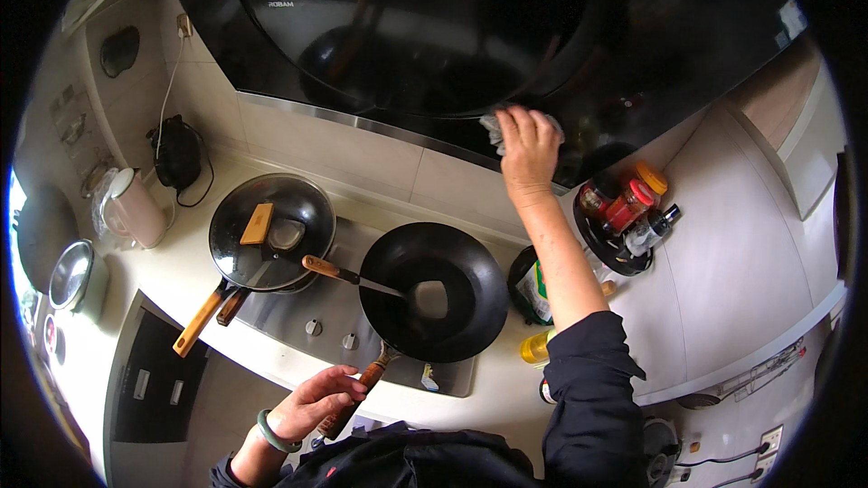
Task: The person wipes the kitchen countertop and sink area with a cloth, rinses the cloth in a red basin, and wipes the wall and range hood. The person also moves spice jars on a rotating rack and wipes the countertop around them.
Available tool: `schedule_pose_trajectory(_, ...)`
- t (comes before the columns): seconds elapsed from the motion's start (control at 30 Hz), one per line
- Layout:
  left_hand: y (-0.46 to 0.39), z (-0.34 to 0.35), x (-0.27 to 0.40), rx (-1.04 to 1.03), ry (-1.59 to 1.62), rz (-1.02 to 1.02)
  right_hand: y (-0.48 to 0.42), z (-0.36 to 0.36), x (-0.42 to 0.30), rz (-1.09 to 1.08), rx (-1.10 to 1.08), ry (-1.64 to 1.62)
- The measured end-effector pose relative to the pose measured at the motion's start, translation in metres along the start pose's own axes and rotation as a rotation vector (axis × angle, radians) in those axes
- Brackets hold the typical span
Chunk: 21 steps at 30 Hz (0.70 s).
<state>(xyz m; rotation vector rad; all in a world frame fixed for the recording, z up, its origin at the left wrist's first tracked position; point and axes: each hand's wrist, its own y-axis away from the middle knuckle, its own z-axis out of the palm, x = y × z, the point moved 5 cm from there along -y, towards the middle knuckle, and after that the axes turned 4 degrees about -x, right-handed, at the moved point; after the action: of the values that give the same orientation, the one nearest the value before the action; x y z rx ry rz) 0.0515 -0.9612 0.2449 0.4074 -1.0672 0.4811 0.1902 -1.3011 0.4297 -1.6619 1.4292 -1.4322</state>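
My right hand (531,154) presses a crumpled grey cloth (493,133) against the lower part of a glossy black range hood (420,74). My left hand (315,401), a green bangle on its wrist, hovers beside the wooden handle (371,377) of a black wok (468,312). Its fingers are loosely bent and not wrapped around the handle; whether they touch it I cannot tell. A spatula (430,299) with a wooden grip rests in the wok, which stands on a steel gas hob (285,318).
Left on the hob sits a glass-lidded pan (230,244). An electric kettle (137,210) and a steel pot (78,278) stand further left. To the right are a black tray of condiment jars (627,207), an oil bottle (536,348) and a green-and-white bag (534,291).
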Motion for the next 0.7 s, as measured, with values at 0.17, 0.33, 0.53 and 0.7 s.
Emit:
schedule_pose_trajectory(0.17,-0.003,-0.001,-0.002,0.042,-0.020,-0.026,0.017,0.041,-0.029,-0.005,-0.038,-0.081)
schedule_pose_trajectory(0.33,-0.006,-0.003,-0.004,0.106,-0.017,-0.069,0.046,0.083,-0.041,-0.252,-0.129,-0.114)
schedule_pose_trajectory(0.53,-0.007,-0.004,-0.007,0.146,-0.017,-0.107,0.078,0.096,-0.022,-0.413,-0.279,-0.183)
schedule_pose_trajectory(0.7,-0.017,0.002,-0.005,0.073,-0.006,-0.080,0.084,0.054,0.035,-0.474,-0.341,-0.089)
